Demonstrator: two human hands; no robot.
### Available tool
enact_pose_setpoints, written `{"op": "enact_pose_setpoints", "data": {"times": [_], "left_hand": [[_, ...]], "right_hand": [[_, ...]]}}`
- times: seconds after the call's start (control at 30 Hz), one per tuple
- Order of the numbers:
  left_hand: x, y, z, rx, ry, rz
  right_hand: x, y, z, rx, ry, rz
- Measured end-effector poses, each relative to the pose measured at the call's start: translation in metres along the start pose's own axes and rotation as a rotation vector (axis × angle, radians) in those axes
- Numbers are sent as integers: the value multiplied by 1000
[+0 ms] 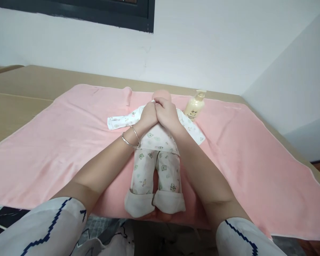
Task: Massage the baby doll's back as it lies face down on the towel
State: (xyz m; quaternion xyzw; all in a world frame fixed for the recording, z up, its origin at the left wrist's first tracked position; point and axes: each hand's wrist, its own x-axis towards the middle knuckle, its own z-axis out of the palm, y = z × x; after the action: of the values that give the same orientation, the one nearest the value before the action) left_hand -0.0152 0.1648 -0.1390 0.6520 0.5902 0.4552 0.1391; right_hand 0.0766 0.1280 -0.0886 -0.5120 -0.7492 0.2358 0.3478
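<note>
A baby doll [161,95] lies on its back, its head at the far end and its feet toward me. It wears a white printed baby shirt [160,138] with long sleeves spread to both sides, and matching pants [169,170] with wide turned-up cuffs. My left hand [149,114] and my right hand [167,113] meet at the shirt's neckline, just below the head. Both are closed, their fingers curled together on the collar. The fingertips and the cloth between them are hidden. A bangle circles my left wrist.
A pink blanket [56,153] covers much of the tan table [21,83]. Beyond the doll's sleeve on the right stands a pale yellow pump bottle [194,106]. A dark phone-like object [9,217] lies at the lower left. A white wall [197,46] rises behind.
</note>
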Motion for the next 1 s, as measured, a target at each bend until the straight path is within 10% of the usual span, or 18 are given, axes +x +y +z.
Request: {"op": "enact_pose_setpoints", "data": {"times": [0.57, 1.0], "left_hand": [[-22, -23, -5, 129, -36, -54], [-25, -35, -10, 31, -42, -63]], "right_hand": [[23, 57, 16, -252, -72, -142], [-12, 25, 18, -572, -159, 2]]}}
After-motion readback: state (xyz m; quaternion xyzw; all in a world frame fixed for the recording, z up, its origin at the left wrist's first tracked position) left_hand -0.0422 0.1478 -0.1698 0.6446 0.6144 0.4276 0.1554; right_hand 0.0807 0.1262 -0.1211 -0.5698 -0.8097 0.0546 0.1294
